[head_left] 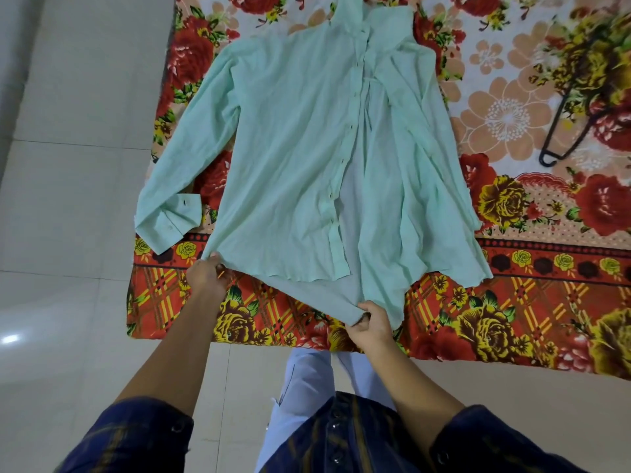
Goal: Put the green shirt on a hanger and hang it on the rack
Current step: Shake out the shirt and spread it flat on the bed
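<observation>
Floor: pale glossy tiles (68,186) run along the far left, beyond the left hand, and also under the person's feet.
Left sleeve of shirt: the long sleeve lies spread out above the left hand, its cuff (170,220) turned back, with a buttonhole and a pale button showing.
Left hand: the left hand (205,276) pinches the lower left corner of the hem, fingers curled round the cloth, forearm reaching in from a dark plaid sleeve.
Green shirt: the green shirt (290,148) is pale mint, thin and slightly see-through, lying front-up on the blanket above both hands, collar at the far end. The placket with small buttons runs down the middle; the front is unbuttoned low down and parts to show the inner back panel.
Hem: the hem is pulled taut between the two hands, lifted a little off the blanket near the front edge.
Right hand: the right hand (370,324) grips the bunched lower edge of the back panel, thumb on top and fingers folded under.
Right half of shirt: it is rumpled in folds above and to the right of the right hand.
Blanket: the floral blanket (512,302) is red, orange and yellow, under the shirt.
Hanger: a dark hanger (563,131) lies on the blanket well to the right of the right hand, apart from the shirt.
</observation>
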